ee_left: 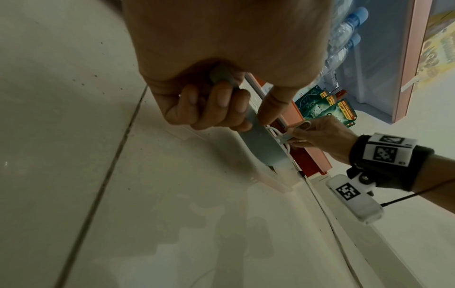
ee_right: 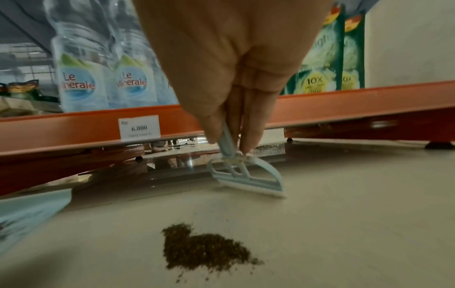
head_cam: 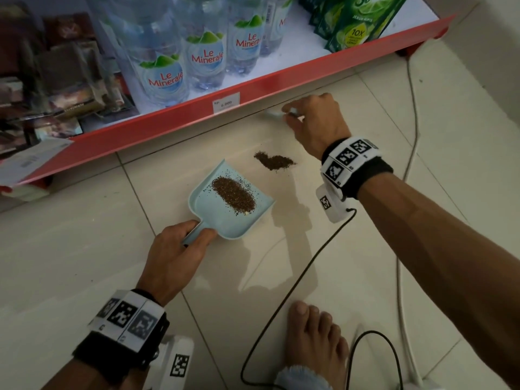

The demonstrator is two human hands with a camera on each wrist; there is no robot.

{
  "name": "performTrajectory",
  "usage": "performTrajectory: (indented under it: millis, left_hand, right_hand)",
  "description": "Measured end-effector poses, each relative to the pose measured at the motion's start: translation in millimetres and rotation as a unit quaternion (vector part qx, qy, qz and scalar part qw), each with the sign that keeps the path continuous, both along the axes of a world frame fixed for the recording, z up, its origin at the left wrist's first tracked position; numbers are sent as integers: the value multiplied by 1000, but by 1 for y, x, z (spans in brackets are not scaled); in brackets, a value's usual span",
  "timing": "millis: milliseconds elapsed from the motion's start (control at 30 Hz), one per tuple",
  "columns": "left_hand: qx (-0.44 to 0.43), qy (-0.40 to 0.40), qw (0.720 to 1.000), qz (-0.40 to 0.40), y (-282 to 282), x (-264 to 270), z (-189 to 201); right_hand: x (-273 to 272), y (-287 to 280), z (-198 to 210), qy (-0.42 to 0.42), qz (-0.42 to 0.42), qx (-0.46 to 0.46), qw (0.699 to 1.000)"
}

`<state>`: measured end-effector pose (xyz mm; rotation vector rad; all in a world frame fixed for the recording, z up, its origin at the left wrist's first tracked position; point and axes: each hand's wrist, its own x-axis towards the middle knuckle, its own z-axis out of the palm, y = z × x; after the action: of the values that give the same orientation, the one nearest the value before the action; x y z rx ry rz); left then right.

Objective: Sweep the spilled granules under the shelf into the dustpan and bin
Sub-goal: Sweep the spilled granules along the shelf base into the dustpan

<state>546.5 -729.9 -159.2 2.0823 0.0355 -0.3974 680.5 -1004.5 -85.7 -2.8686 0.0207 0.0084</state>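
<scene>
A light blue dustpan (head_cam: 209, 218) lies on the floor tiles with a heap of brown granules (head_cam: 233, 194) in it. My left hand (head_cam: 180, 249) grips its handle (ee_left: 221, 78). A second pile of granules (head_cam: 274, 161) (ee_right: 204, 251) lies on the tile just past the pan's mouth. My right hand (head_cam: 312, 122) pinches the handle of a small light blue brush (ee_right: 246, 175), whose bristles touch the floor by the red shelf edge (head_cam: 253, 85), beyond the loose pile.
Water bottles (head_cam: 166, 71) and green packets (head_cam: 357, 21) stand on the low red shelf. A black cable (head_cam: 295, 280) and a white cord (head_cam: 405, 170) run across the tiles. My bare foot (head_cam: 315, 342) is near the bottom.
</scene>
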Motion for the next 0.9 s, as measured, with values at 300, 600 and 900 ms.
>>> performTrajectory:
  millis: [300,600,900]
  left_hand:
    - [12,-3,1000,20,9,3,-1]
    - [16,-1,1000,-2,-4,7,1]
    - [19,5,1000,1,-3,7,2]
  right_hand:
    - [-30,-27,6,147,216,-44,964]
    - [-35,-39,11,-14,30,-36,999]
    - [-59,5,-3,9,71,52,996]
